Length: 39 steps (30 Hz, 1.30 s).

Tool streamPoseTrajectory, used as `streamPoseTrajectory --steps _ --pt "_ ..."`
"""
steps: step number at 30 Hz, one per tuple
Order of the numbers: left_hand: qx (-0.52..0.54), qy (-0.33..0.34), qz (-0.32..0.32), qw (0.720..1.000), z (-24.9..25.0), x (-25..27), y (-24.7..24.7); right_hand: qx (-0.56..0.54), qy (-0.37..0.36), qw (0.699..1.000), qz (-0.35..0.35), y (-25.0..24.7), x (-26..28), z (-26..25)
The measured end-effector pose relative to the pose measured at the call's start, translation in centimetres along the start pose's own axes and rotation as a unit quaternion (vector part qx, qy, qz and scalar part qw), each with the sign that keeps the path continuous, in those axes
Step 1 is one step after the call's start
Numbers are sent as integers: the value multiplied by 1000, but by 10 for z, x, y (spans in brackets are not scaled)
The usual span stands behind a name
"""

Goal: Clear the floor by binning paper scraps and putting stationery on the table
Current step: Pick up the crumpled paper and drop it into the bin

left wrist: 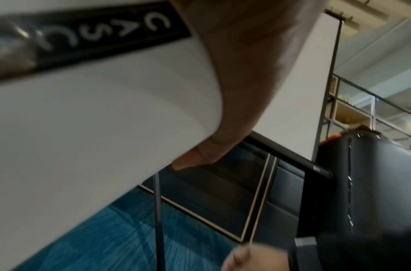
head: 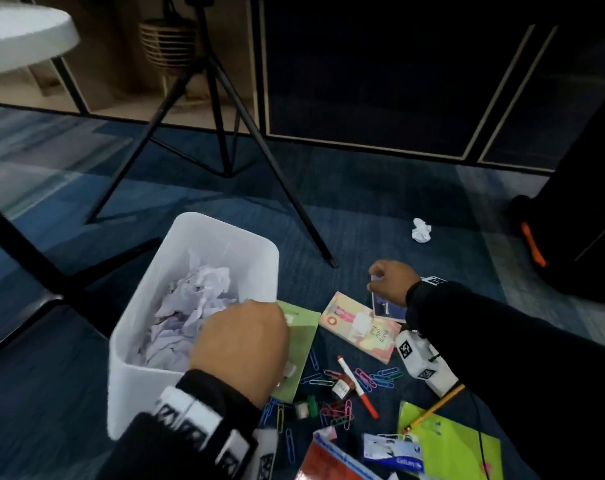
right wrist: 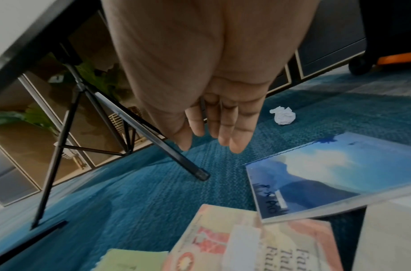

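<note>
Your left hand [head: 240,344] hovers at the white bin [head: 131,386], which holds crumpled paper [head: 190,306]; I cannot tell whether it grips anything. Your right hand [head: 389,284] hangs over the blue-covered book [right wrist: 327,174], fingers [right wrist: 238,141] loose and empty; one paper scrap [head: 421,230] lies on the carpet [head: 363,216]

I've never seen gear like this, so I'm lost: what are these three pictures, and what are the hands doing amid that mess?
No machine: a person wears cameras on the head and both wrists. The wide picture is the head's; the others look along each hand. On the carpet stands a white bin holding crumpled paper, beside a pink book, paper clips and a red marker. One paper ball lies apart. The right hand, fingers straight, is by the blue book. The left hand is at the bin; grip unclear.
</note>
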<state>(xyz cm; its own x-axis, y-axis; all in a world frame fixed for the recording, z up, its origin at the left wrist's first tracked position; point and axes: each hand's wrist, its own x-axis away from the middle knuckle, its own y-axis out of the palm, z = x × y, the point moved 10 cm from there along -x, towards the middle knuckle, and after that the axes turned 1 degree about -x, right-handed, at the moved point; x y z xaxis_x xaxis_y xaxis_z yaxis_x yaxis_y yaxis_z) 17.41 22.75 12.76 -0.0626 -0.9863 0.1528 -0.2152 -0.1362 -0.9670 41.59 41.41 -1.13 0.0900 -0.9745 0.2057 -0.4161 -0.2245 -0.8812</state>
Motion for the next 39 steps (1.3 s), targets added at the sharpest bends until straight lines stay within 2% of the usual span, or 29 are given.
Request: streamPoseTrajectory --steps 3,6,9,11,15,17,22,25,33,39 --pt "10 -34 3 999 -26 0 -17 11 10 1000 3 -1 -15 25" --pt "69 -106 39 991 -64 0 -32 29 24 999 -9 1 -21 45" --pt "102 -128 84 983 -82 0 -48 30 35 999 -18 6 -24 54" --pt "108 -120 118 980 -74 0 -70 28 38 999 -21 6 -25 53" --pt "116 -53 170 977 -36 -32 -103 29 33 998 -36 1 -30 45" --pt "98 -56 152 982 -19 -62 -96 28 29 999 -33 -4 -36 42" --pt "99 5 132 986 37 -121 -103 27 45 998 -28 -17 -58 52" --pt "93 27 130 987 53 -150 -101 28 54 998 -18 -26 -72 63" --pt "95 23 137 986 65 -198 -92 26 94 995 -4 -36 -129 105" --pt "156 -20 155 975 41 -228 -101 2 123 992 7 -37 -168 130"
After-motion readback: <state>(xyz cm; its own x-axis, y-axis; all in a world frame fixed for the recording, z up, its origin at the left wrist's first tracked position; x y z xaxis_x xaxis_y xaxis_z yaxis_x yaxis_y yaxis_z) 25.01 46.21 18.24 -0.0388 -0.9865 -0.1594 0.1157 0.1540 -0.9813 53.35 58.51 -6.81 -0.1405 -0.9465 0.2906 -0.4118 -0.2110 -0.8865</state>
